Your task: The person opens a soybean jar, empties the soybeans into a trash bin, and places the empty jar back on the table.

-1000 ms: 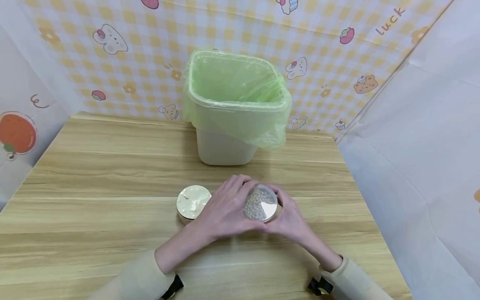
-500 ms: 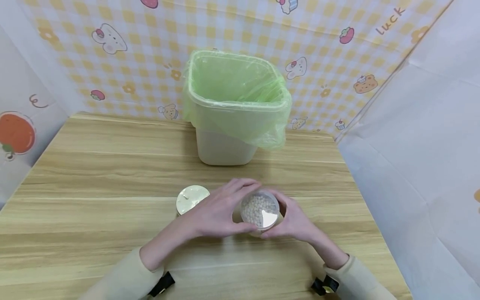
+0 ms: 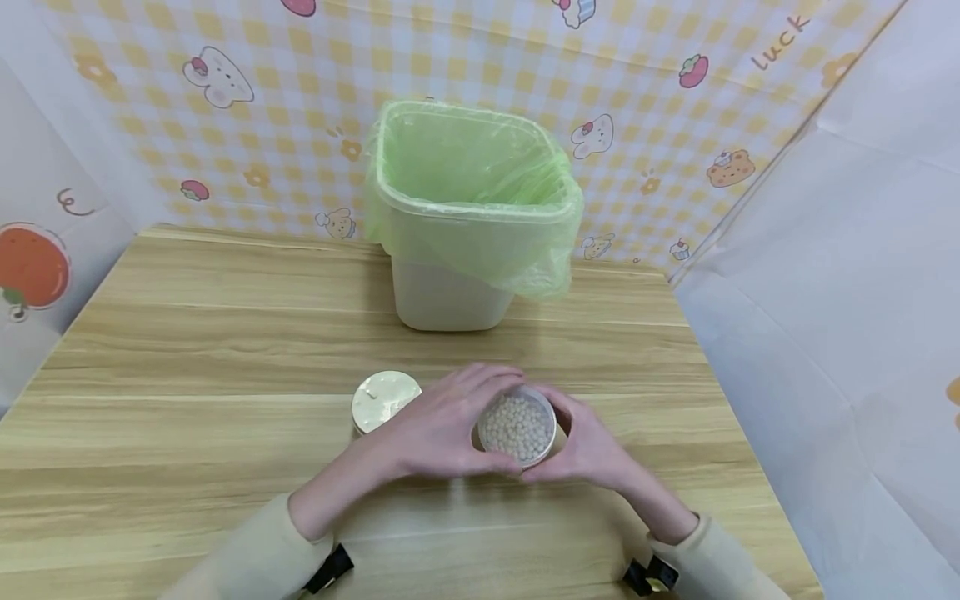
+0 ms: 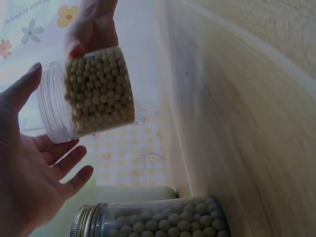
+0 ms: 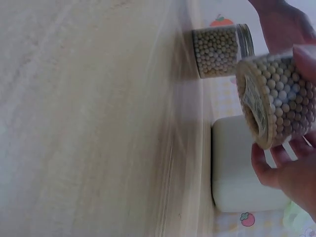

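A clear plastic jar of small beige balls (image 3: 517, 427) is held above the table between both hands. My left hand (image 3: 450, 429) curves round its clear, ribbed top end (image 4: 54, 103), thumb on one side and fingers on the other. Around the ball-filled body lies my right hand (image 3: 592, 446), fingers and thumb on opposite sides. A pale label (image 5: 256, 106) shows on the jar's underside in the right wrist view. Beside my left hand stands a second jar of balls (image 4: 163, 222) with a shiny gold-coloured top (image 3: 382, 398), partly hidden by that hand in the head view.
A white bin (image 3: 450, 292) lined with a thin green bag (image 3: 480, 229) stands behind the hands at the table's back. Past it hangs a yellow checked cloth (image 3: 285, 125). White sheets (image 3: 847, 350) border the wooden table (image 3: 187, 333) at both sides.
Both hands have drawn the jar slightly nearer the body. The left hand loosened from it, then closed round its top again; the bright glare on the top is gone.
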